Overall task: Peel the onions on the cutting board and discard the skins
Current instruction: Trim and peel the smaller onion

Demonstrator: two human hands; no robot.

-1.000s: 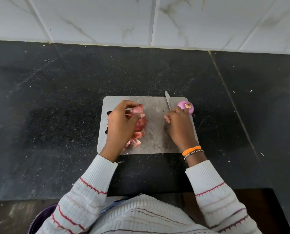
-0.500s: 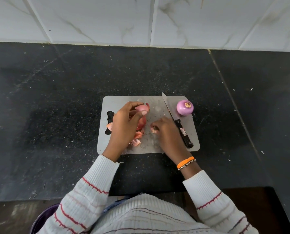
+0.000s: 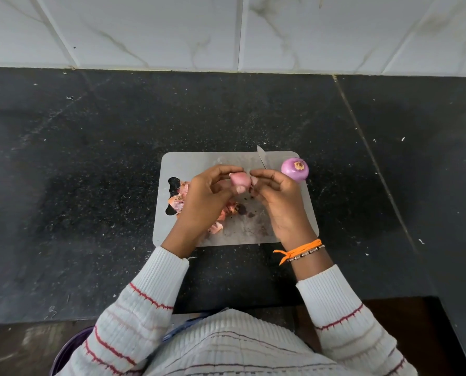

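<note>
Both hands curl around 1 onion above the cutting board: left hand grips it, right hand pinches its side. Skins lie beneath the left fingers; a peeled onion sits beyond the right fingers.

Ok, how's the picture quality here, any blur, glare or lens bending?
Head view: sharp on both hands, left hand and right hand, at the onion; the wide lens bows the countertop edge and wall tiles; soft even light, mild sheen on the cutting board, no harsh glare.
</note>
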